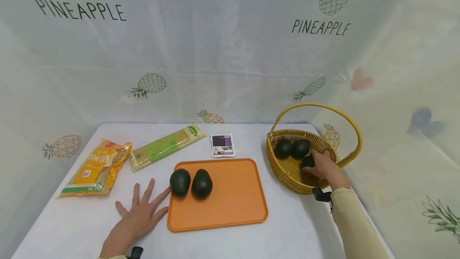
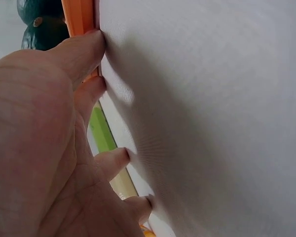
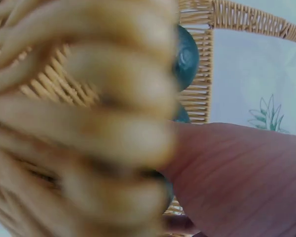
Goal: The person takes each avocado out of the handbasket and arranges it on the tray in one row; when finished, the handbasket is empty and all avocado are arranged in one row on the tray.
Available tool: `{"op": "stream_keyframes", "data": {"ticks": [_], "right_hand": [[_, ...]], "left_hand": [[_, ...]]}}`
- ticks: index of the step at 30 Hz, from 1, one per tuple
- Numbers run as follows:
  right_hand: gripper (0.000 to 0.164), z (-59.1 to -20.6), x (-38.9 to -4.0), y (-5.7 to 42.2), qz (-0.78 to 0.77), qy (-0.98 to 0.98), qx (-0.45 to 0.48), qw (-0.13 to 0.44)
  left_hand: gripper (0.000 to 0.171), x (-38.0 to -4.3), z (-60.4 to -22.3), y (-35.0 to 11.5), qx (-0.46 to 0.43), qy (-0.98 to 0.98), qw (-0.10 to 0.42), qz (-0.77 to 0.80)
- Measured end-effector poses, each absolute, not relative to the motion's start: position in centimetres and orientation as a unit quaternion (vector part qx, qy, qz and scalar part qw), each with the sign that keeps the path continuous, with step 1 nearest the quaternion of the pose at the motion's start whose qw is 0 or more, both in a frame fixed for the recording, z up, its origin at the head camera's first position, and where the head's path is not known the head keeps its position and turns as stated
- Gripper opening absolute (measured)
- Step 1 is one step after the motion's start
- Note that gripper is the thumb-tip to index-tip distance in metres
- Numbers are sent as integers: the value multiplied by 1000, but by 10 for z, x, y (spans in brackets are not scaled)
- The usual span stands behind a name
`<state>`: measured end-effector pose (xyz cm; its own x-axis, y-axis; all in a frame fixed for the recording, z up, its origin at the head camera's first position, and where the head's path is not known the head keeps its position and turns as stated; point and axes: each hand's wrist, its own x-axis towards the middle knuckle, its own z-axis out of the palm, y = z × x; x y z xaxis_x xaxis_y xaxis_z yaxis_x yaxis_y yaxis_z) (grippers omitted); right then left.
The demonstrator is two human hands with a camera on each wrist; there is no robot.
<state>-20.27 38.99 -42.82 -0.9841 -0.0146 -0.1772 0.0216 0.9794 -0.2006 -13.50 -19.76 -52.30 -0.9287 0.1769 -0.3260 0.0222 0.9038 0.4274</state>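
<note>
My right hand (image 1: 325,167) reaches into a yellow wicker basket (image 1: 285,175) and grips a dark green avocado (image 1: 307,162), its fingers partly covering the fruit. Two more avocados lie side by side in the basket, a left one (image 1: 284,148) and a right one (image 1: 301,148). In the right wrist view the basket's weave blurs across much of the picture. My left hand (image 1: 134,221) rests on the white table with fingers spread, thumb and index finger right at the left edge of an orange tray (image 1: 235,191). On that tray sit a rounder avocado (image 1: 180,182) and a pear-shaped one (image 1: 202,183).
An orange and yellow food bag (image 1: 98,169) lies at the left. Behind the tray are a long green-labelled noodle packet (image 1: 167,147) and a small white packet with a purple label (image 1: 223,146). The basket's tall handle (image 1: 353,125) arches over its right side. A pineapple-print curtain (image 1: 223,51) hangs behind.
</note>
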Motion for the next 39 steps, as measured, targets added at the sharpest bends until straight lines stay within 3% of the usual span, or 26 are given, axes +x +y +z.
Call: {"op": "stream_keyframes", "data": {"ticks": [10,21,39], "right_hand": [[80,-428,-196,384,-131,990,7,60],[75,-411,-189,348,-166,986,1,-24],[75,-402,-188,313,-182,983,-26,-25]], "left_hand": [[77,-135,-524,-198,54,959,182,210],[75,-136,-522,-198,57,960,178,210],[76,-135,-526,-198,57,960,176,208]]}}
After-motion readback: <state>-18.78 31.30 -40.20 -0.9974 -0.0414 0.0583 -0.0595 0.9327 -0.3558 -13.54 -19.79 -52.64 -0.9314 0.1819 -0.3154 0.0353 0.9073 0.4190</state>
